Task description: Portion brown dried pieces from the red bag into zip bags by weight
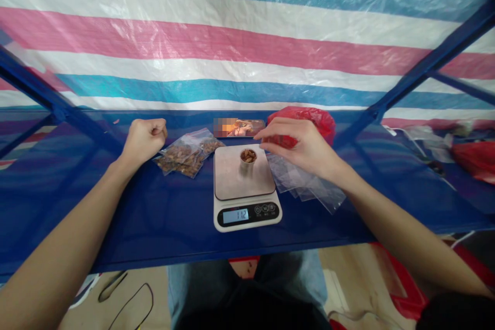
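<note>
A small cup [247, 166] of brown pieces [248, 155] was set on the scale [228, 178]. Near its far right corner, the right hand [299, 142] was held, thumb and fingertips slightly apart. Beside filled bags [181, 159], the left hand [146, 138] was held with fingers curled inward.

Wide horizontal stripes of blue, white and pink run across the glossy woven plastic sheeting [232, 46] that forms the back wall, its creases catching pale, diffuse light. In front stretches a smooth, deep-blue surface [174, 227], flanked by a slanting blue metal brace on the left [27, 80] and another slanting blue metal brace on the right [421, 59]. Below lies a pale tan floor [96, 314], with a thin dark cable [153, 296] looped at left and a red plastic frame [410, 301] at right.
</note>
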The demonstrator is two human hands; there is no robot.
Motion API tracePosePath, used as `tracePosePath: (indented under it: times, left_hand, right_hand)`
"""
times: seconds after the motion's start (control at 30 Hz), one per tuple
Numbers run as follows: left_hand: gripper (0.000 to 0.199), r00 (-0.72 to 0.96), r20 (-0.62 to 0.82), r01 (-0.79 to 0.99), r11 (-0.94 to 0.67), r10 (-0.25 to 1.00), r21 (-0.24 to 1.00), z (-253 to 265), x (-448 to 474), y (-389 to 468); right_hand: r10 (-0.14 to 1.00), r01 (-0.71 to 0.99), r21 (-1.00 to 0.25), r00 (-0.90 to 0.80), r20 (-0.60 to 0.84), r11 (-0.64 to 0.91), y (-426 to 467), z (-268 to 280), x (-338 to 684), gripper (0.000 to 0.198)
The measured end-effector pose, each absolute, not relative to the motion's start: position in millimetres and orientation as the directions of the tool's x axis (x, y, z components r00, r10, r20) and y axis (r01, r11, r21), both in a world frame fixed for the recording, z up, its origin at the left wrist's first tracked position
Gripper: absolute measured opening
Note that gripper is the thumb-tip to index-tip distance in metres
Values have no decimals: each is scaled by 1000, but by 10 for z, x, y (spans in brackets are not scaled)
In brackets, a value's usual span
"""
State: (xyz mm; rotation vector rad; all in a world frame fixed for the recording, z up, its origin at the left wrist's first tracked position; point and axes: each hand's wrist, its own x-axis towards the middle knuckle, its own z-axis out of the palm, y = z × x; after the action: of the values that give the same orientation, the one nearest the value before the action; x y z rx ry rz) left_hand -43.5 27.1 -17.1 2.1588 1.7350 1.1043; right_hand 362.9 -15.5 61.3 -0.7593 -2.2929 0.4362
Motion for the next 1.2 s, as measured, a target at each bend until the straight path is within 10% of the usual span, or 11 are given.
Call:
tracePosePath:
  times: [0.47,0.8,1.2]
  left_hand:
    - [30,106,497,780,-382,861,496,-232,-500,303]
    - [34,84,431,806,-316,898,501,-169,-448,260]
    - [36,79,427,800,-312,901,512,-135,-405,220]
  right_hand:
    - [554,387,-430,-737,386,815,-155,571,3549,17]
    - [639,586,-493,-55,767,643,-31,455,3834,27]
    - [622,594,-461,-86,779,660,-51,325,3844,31]
